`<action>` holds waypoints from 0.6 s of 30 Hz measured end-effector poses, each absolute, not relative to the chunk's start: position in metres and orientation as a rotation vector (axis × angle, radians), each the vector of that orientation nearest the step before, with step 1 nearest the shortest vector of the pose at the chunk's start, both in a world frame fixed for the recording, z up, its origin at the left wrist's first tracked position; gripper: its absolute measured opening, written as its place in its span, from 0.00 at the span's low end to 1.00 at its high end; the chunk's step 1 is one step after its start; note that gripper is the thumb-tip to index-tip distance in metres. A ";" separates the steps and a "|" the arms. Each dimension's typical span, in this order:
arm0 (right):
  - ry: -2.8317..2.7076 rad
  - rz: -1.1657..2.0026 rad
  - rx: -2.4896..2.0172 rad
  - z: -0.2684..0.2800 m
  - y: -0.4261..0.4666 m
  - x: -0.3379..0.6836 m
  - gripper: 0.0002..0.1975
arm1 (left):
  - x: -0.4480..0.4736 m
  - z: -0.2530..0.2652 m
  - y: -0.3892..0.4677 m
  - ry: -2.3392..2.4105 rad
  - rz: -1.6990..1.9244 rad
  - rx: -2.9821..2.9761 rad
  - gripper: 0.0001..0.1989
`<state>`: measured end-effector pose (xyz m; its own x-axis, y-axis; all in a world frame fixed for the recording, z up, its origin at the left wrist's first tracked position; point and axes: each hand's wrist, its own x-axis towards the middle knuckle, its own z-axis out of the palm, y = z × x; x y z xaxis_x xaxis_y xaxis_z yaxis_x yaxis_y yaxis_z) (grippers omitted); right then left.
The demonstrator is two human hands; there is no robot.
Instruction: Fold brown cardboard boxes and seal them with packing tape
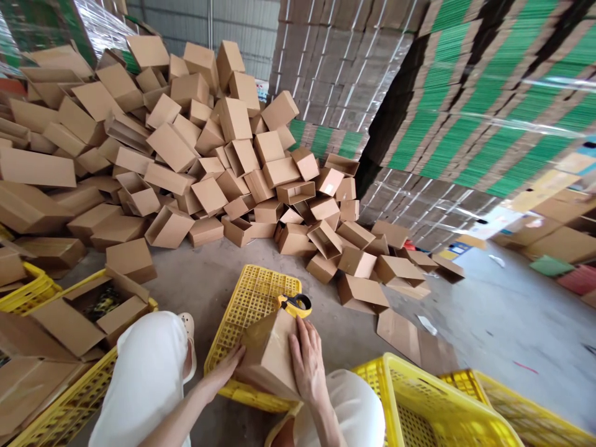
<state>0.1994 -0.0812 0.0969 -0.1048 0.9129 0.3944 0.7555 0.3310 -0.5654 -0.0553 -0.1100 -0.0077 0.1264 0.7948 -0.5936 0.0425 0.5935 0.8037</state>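
Observation:
A closed cardboard box rests on an upturned yellow plastic crate between my knees. My left hand presses against the box's left side, fingers partly hidden beside it. Against the right side lies my right hand, its fingers stretched along the cardboard, so the box is held between both palms. Just beyond the box, a yellow tape dispenser with a dark ring sits at the crate's right edge.
A large heap of cardboard boxes fills the floor ahead. At left, an open carton with dark and yellow contents stands in a yellow crate. Another yellow crate is at right. Stacked flattened cartons rise behind.

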 end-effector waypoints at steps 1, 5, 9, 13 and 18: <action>-1.879 0.310 -1.467 0.092 -0.086 0.214 0.29 | -0.054 -0.013 -0.111 1.389 0.587 0.781 0.45; -1.767 0.413 -1.461 0.072 -0.106 0.262 0.32 | -0.039 -0.022 -0.109 1.390 0.645 0.782 0.45; -1.443 0.642 -1.635 0.062 -0.126 0.271 0.39 | -0.039 -0.016 -0.106 1.400 0.905 0.791 0.40; -1.243 0.866 -1.572 0.051 -0.131 0.251 0.42 | -0.070 -0.010 -0.109 1.441 1.144 0.898 0.33; -1.113 1.101 -1.545 0.020 -0.101 0.231 0.48 | -0.099 -0.015 -0.112 1.583 1.164 1.106 0.29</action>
<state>0.2307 -0.1007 0.0196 0.1953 0.9694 -0.1490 0.1600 -0.1814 -0.9703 -0.0989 -0.1124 -0.0147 -0.2394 0.9621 -0.1307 0.1620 0.1722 0.9716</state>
